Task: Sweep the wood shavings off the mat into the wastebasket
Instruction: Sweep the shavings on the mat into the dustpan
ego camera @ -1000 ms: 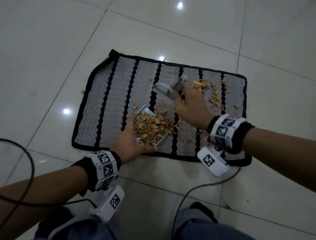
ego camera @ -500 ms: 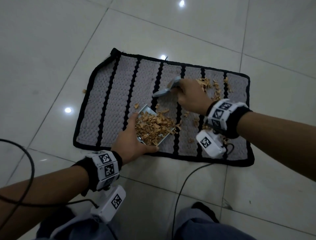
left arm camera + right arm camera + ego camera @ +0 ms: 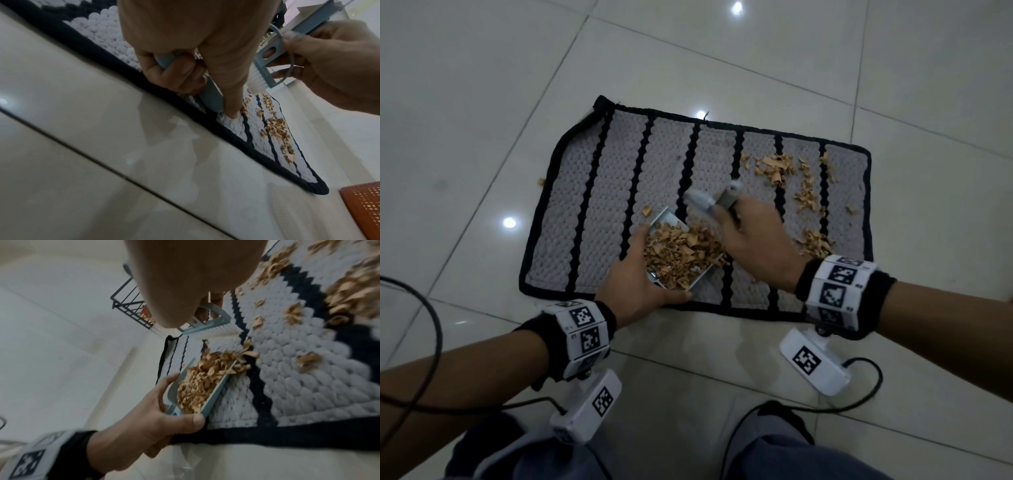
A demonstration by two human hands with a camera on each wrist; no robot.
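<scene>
Left hand [image 3: 640,274] low near mat's front edge, thumb and fingers curled round the dustpan [image 3: 681,253], gripping its rear end; forearm reaches in from lower left. Right hand [image 3: 753,236] just beside it, raised, fingers wrapped round the brush [image 3: 709,200] handle, bristles down; forearm comes in from the right. Both wrists wear marker bands.

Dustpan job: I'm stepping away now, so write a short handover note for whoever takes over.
Left hand grips the dustpan, which rests on the mat near its front edge, heaped with wood shavings.
Right hand holds the small brush just above the pan.
Done: the mat's left stripes are nearly swept.
Left: loose shavings on the right side, one chip on the floor by the left edge, then emptying into the orange basket off the mat's corner.
</scene>
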